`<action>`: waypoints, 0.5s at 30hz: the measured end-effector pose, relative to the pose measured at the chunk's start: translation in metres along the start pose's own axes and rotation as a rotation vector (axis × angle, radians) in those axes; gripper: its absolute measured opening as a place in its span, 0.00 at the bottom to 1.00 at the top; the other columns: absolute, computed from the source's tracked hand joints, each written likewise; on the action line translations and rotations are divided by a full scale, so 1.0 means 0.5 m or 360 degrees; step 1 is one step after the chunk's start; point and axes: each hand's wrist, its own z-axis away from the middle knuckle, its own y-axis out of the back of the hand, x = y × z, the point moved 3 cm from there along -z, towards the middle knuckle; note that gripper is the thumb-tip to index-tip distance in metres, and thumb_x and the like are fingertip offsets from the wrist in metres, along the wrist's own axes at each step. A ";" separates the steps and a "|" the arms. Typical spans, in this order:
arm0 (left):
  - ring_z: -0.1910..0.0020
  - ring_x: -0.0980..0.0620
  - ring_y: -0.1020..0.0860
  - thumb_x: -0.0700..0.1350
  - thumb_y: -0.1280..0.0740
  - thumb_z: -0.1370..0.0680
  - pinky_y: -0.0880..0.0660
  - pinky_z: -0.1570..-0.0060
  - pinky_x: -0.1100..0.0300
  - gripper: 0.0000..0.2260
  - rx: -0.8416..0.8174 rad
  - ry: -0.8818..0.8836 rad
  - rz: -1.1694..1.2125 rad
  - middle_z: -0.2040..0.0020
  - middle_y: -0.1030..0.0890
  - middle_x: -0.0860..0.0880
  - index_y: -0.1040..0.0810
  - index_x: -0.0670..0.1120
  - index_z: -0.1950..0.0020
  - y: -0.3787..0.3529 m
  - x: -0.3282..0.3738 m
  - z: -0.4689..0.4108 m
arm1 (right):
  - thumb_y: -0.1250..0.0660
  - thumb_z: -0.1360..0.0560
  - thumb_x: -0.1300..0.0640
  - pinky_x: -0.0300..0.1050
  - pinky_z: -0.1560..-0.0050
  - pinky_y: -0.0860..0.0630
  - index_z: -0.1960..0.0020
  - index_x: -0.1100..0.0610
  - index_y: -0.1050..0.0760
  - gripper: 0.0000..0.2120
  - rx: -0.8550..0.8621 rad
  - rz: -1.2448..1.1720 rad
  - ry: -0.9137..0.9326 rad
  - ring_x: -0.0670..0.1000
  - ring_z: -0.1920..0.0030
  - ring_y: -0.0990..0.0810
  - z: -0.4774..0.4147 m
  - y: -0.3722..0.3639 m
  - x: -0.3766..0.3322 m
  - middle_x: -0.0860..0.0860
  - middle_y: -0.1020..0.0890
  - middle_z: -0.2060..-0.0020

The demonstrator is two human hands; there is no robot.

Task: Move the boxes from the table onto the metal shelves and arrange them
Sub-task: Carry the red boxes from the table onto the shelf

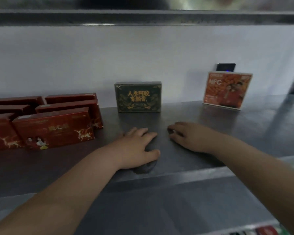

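Before the dark green rectangular box with gold lettering [137, 97], both of your hands lie on the grey metal shelf [253, 126] — your left hand [139, 146] just in front of it and a little to its left, your right hand [188, 138] in front and to its right, the two apart. Both are released: fingers stretched out loosely, palms down on the metal, nothing in either. The green box stands upright at the back of the shelf, near the white wall [143, 56], its printed face towards you. Left of the green box sits a cluster of dark red cardboard boxes with white deer printed on them [53, 131], packed side by side in rows. Well to the right of the green box an orange-red box marked "NFC" [227, 89] stands upright — behind it a small black device with a blue light [226, 67] shows above its top edge. Above the green box runs another grey metal shelf [143, 16], blurred
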 end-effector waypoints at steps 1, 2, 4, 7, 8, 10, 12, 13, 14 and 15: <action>0.20 0.47 0.56 0.70 0.47 0.23 0.51 0.24 0.42 0.33 -0.0022 -0.0041 -0.0021 0.18 0.54 0.53 0.52 0.61 0.20 -0.004 0.019 0.009 | 0.45 0.17 0.42 0.47 0.30 0.34 0.26 0.49 0.31 0.23 0.0066 0.0004 -0.0007 0.55 0.31 0.28 0.042 -0.003 -0.006 0.53 0.27 0.30; 0.20 0.46 0.56 0.69 0.48 0.22 0.52 0.24 0.41 0.33 -0.0023 -0.0081 -0.0039 0.18 0.55 0.52 0.53 0.60 0.20 -0.009 0.040 0.016 | 0.44 0.17 0.43 0.46 0.30 0.34 0.26 0.50 0.30 0.22 0.0142 0.0005 -0.0040 0.54 0.32 0.28 0.084 -0.006 -0.012 0.52 0.26 0.30; 0.20 0.43 0.56 0.67 0.51 0.21 0.53 0.24 0.39 0.32 0.0023 -0.0181 -0.0097 0.18 0.54 0.48 0.53 0.56 0.19 -0.026 0.091 0.032 | 0.42 0.18 0.42 0.48 0.32 0.32 0.29 0.52 0.26 0.23 0.0326 -0.0025 -0.0128 0.54 0.33 0.25 0.169 -0.015 -0.022 0.52 0.23 0.33; 0.21 0.40 0.52 0.67 0.50 0.21 0.51 0.25 0.39 0.34 0.0179 -0.0464 -0.0294 0.18 0.53 0.45 0.54 0.53 0.19 -0.063 0.182 0.065 | 0.43 0.22 0.38 0.55 0.33 0.27 0.31 0.54 0.24 0.28 0.0589 0.0057 -0.0299 0.58 0.33 0.24 0.312 -0.049 -0.025 0.54 0.21 0.34; 0.21 0.40 0.52 0.67 0.49 0.21 0.52 0.25 0.40 0.35 0.0221 -0.0563 -0.0334 0.18 0.53 0.45 0.55 0.53 0.19 -0.077 0.212 0.078 | 0.43 0.23 0.37 0.57 0.32 0.28 0.29 0.53 0.26 0.30 0.0567 0.0105 -0.0410 0.58 0.31 0.25 0.364 -0.068 -0.028 0.54 0.22 0.32; 0.21 0.39 0.52 0.66 0.50 0.22 0.52 0.24 0.39 0.35 0.0293 -0.0795 -0.0388 0.18 0.52 0.45 0.54 0.54 0.19 -0.111 0.270 0.106 | 0.42 0.24 0.38 0.58 0.32 0.27 0.28 0.52 0.27 0.30 0.0520 0.0163 -0.0619 0.59 0.31 0.26 0.473 -0.108 -0.043 0.55 0.23 0.32; 0.22 0.38 0.44 0.65 0.50 0.24 0.43 0.27 0.38 0.34 0.0338 -0.1117 -0.0406 0.20 0.41 0.44 0.45 0.53 0.20 -0.149 0.334 0.145 | 0.41 0.24 0.41 0.57 0.37 0.23 0.30 0.53 0.26 0.28 0.0488 0.0150 -0.0821 0.59 0.34 0.23 0.584 -0.149 -0.070 0.55 0.20 0.36; 0.25 0.37 0.36 0.63 0.48 0.25 0.35 0.31 0.38 0.34 0.0325 -0.1289 -0.0354 0.24 0.33 0.43 0.38 0.51 0.21 -0.176 0.366 0.166 | 0.40 0.25 0.42 0.55 0.39 0.22 0.32 0.54 0.24 0.26 0.0496 0.0146 -0.0907 0.58 0.37 0.22 0.639 -0.169 -0.086 0.54 0.19 0.38; 0.29 0.37 0.30 0.61 0.45 0.26 0.29 0.35 0.40 0.32 0.0309 -0.1456 -0.0261 0.28 0.27 0.43 0.32 0.49 0.24 -0.207 0.397 0.187 | 0.39 0.25 0.44 0.53 0.42 0.21 0.35 0.54 0.23 0.23 0.0507 0.0145 -0.0992 0.57 0.39 0.20 0.693 -0.188 -0.103 0.53 0.18 0.40; 0.32 0.38 0.27 0.60 0.42 0.26 0.26 0.38 0.41 0.31 0.0269 -0.1582 -0.0177 0.32 0.24 0.43 0.28 0.48 0.27 -0.242 0.425 0.209 | 0.37 0.25 0.45 0.51 0.45 0.20 0.37 0.53 0.22 0.21 0.0494 0.0134 -0.1087 0.55 0.42 0.19 0.746 -0.212 -0.119 0.51 0.18 0.43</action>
